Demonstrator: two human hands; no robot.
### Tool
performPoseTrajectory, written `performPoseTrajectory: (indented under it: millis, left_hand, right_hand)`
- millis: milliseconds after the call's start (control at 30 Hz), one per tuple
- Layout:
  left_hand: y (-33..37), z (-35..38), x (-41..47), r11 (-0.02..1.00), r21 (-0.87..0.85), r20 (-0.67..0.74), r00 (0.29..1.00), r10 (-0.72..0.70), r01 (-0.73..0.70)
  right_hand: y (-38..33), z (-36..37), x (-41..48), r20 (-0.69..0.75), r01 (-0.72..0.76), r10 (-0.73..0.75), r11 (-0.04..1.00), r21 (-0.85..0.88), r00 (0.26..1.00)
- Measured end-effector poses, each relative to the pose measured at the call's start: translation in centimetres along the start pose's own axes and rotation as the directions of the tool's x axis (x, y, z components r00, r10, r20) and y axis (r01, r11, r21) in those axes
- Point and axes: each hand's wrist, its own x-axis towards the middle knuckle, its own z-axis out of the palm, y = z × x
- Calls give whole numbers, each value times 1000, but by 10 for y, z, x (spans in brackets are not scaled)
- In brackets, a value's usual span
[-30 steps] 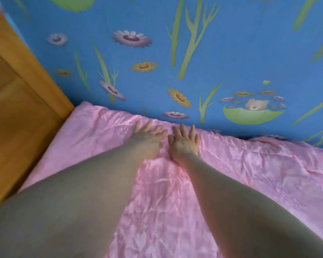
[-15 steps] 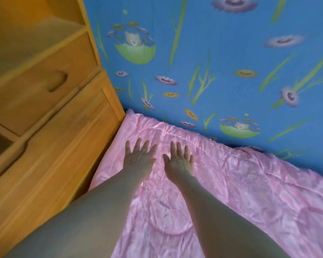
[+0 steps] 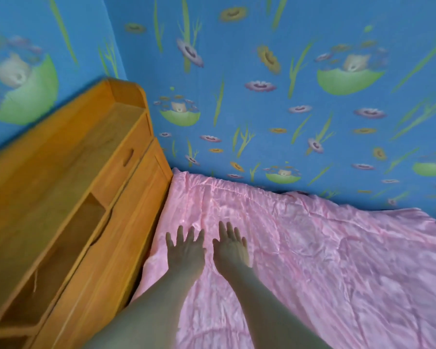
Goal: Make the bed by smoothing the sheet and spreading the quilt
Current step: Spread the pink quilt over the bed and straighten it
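A pink quilt [image 3: 312, 260] lay spread over the bed, seen from above by the person making it. It reached the far edge of the bed along a blue wall [image 3: 262, 109] papered with flowers, grass stems and small bears in green leaf boats. It also ran up to the far left corner, where a wooden headboard [image 3: 86, 197] with shelves and a drawer met the wall.

The left hand [image 3: 185, 250] and right hand [image 3: 230, 248] lay side by side, palms down on the quilt near the headboard edge. The fingers were straight and spread, grasping nothing.

The spreading looked largely done. The satin surface was wrinkled all over, and the far right corner sat a little rumpled, so some smoothing seemed left. The sheet was hidden beneath the quilt. No writing, brand or label could be read anywhere.
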Motion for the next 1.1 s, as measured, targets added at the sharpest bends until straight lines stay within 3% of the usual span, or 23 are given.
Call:
performPoseTrajectory:
  millis: [367,567,833,1100]
  left_hand:
    - [17,-19,-107,993,56,-14,994,105,-104]
    - [57,-19,-156,996,84,-68,997,36,-30]
    - [134,7,-241,997,-11,-154,985,-82,81]
    - [136,18,-288,983,-57,-165,969,-182,175]
  right_hand:
    - [18,-12,-113,-17,-45,44,997,-58,999]
    - [48,-31,-157,-42,27,-31,995,-92,999]
    - [111,-37,-231,-42,148,-156,978,-150,987]
    - [130,-23,-274,19,191,-191,963,-190,981]
